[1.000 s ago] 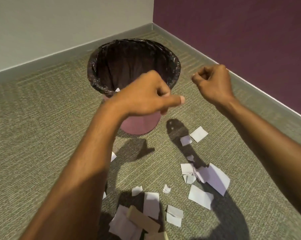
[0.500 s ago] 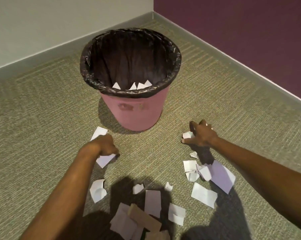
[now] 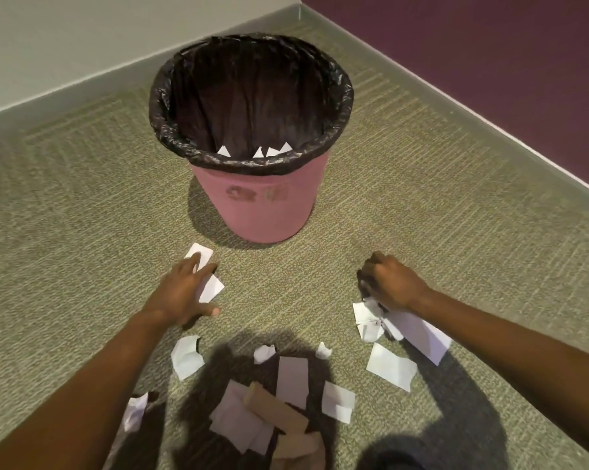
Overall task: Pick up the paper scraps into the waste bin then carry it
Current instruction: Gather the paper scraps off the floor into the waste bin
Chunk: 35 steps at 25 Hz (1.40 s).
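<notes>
Head view: both hands (image 3: 181, 293) on floor scraps (image 3: 205, 276).

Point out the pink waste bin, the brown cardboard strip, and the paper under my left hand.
pink waste bin (image 3: 262, 212), head view, on its front wall.
brown cardboard strip (image 3: 274, 407), head view, on its middle.
paper under left hand (image 3: 211, 288), head view, on its exposed lower corner.
</notes>
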Tool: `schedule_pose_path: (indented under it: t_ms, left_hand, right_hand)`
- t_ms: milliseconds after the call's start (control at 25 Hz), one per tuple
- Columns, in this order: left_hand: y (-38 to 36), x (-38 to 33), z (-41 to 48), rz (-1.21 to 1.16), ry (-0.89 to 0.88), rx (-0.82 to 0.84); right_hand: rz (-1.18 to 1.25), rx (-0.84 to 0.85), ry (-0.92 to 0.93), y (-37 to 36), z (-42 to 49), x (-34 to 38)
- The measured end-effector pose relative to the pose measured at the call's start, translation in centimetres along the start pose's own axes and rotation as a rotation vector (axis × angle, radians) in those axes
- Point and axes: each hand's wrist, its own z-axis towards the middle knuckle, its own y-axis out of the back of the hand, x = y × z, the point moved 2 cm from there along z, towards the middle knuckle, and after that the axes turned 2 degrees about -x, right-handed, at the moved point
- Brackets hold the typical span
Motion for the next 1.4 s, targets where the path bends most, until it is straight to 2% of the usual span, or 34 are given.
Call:
schedule_pose_path:
  t_ms: [120,240,360,520,640,760,920,1040,1160,1280,1400]
  left_hand:
    - [-0.1,1.3,-0.5,-0.149,0.007,-0.111]
    - [0.0,3.0,0.3,-0.105,0.022,-0.157]
    - [-0.2,3.9,1.5,-0.022,0.027,-0.189]
    - [-0.2,4.1,2.3,-0.088,-0.014,-0.243]
    - [0.1,4.7,2.4,-0.154,-0.032,-0.315]
    - [0.1,4.5,2.3,-0.216,0.069,-0.383]
    - [0.0,4.3,1.6,-0.214,0.18,-0.432]
    - [0.3,4.0,1.1,-0.197,0.306,-0.363]
    - [0.4,2.9,0.8,-0.227,0.319,-0.358]
    - [0.3,3.4,1.0,-0.338,0.324,-0.378]
    - [0.2,3.8,0.9,-0.542,0.355,-0.298]
  right_hand:
    - [0.087,0.182,-0.02,0.6,-2.4,0.4]
    - [-0.033,0.331,-0.016,0.0,-4.6,2.1]
    - [-0.181,0.241,0.046,-1.5,-5.7,3.2]
    - [-0.115,0.044,0.124,-2.1,-6.1,3.3]
    - [-0.069,0.016,0.149,-2.1,-5.9,3.4]
    - [-0.032,-0.029,0.134,-1.5,-5.5,3.3]
    - [0.01,-0.02,0.152,-1.9,-5.0,2.6]
    - [0.014,0.007,0.125,-2.3,-4.7,2.2]
    - [0.04,0.015,0.081,-1.7,-4.6,2.8]
    - [0.088,0.037,0.053,-0.9,-4.4,3.1]
    - [0.294,-0.007,0.051,1.9,-4.1,3.6]
